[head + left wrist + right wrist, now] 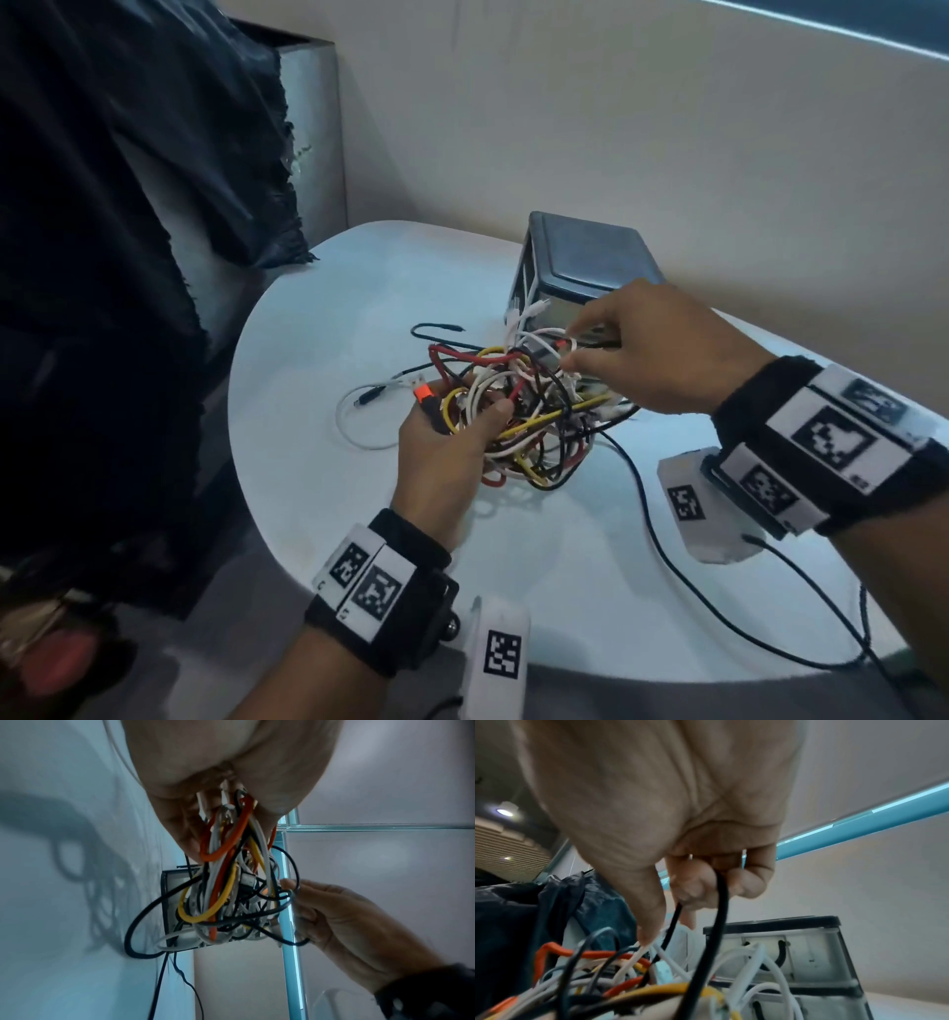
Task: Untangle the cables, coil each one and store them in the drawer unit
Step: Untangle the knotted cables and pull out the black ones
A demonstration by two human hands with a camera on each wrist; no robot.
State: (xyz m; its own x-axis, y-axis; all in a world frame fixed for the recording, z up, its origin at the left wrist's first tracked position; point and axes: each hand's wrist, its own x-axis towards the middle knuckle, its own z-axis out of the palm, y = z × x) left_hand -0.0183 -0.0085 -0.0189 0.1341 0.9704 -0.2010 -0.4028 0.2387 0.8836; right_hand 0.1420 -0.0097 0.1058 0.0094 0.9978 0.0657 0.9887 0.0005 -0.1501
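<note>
A tangle of red, yellow, white and black cables point(524, 411) is lifted a little above the white table point(318, 462). My left hand point(452, 437) grips the tangle from below, fingers curled round several strands point(226, 833). My right hand point(631, 349) reaches into the top of the bundle from the right; its curled fingers hold a black cable point(718, 902) that loops down into the tangle. The small drawer unit point(580, 262) with a dark lid stands just behind the bundle, its clear drawers point(808, 953) shut.
Loose white and black cable ends point(359, 411) trail on the table to the left of the tangle. A thin black wire point(657, 534) runs across the table's right side. Dark cloth point(128, 231) hangs at the left edge. A beige wall point(616, 128) rises behind.
</note>
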